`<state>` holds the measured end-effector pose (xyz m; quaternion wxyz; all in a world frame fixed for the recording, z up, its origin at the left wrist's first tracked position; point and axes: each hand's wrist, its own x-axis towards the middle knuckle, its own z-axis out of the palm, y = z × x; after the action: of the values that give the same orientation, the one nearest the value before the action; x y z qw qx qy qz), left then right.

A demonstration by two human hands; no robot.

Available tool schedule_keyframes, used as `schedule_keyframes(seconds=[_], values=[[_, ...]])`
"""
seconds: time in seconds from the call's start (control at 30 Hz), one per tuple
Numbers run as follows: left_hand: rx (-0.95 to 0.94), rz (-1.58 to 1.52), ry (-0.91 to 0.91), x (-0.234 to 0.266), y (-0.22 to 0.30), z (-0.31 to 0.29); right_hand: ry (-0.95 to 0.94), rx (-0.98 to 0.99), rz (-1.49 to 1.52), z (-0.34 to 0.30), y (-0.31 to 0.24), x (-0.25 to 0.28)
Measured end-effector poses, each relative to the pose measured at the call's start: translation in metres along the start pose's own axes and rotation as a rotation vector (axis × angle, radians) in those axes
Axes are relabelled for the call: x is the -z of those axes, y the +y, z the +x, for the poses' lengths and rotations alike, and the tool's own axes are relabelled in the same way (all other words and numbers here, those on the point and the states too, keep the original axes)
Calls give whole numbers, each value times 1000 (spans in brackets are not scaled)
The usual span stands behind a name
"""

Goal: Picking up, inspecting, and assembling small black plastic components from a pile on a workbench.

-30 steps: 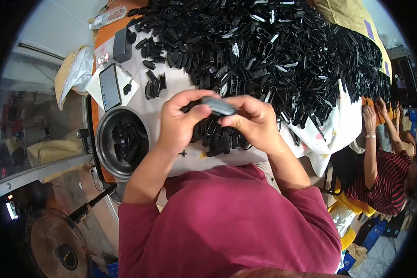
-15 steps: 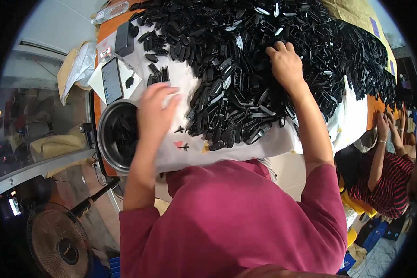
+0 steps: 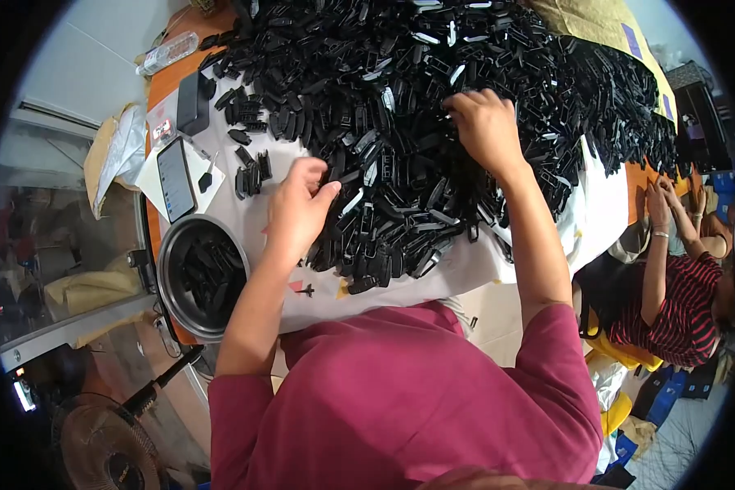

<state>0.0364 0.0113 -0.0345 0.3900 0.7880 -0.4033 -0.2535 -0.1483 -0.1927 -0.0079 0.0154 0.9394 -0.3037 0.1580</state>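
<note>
While the right hand [image 3: 488,131] is buried fingers-down in the heap of black plastic clips [image 3: 433,98], its grip cannot be told; the left hand [image 3: 298,208] is held loosely curled at the heap's edge, nothing visibly grasped. Light, stiff, slippery pieces, probably best pinched by their long sides.

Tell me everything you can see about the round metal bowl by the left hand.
The round metal bowl is a shallow, grey, shiny-rimmed container sitting upright at the near left corner of the white-covered table, partly over its edge. It holds a loose heap of small black plastic parts, filling it only partway. The left hand hovers just to its right, not touching it. A phone lies just beyond it.
</note>
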Motion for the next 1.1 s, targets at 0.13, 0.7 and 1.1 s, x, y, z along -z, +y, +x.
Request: schedule_keyframes(seconds=[0.13, 0.7, 1.1], values=[[29, -446, -41, -2, -4, -6, 81, 181, -301, 27, -1, -16], [27, -1039, -205, -10, 44, -16, 69, -266, 1437, -32, -93, 24], [-110, -855, -189, -16, 72, -32, 101, -169, 1244, -71, -86, 37]])
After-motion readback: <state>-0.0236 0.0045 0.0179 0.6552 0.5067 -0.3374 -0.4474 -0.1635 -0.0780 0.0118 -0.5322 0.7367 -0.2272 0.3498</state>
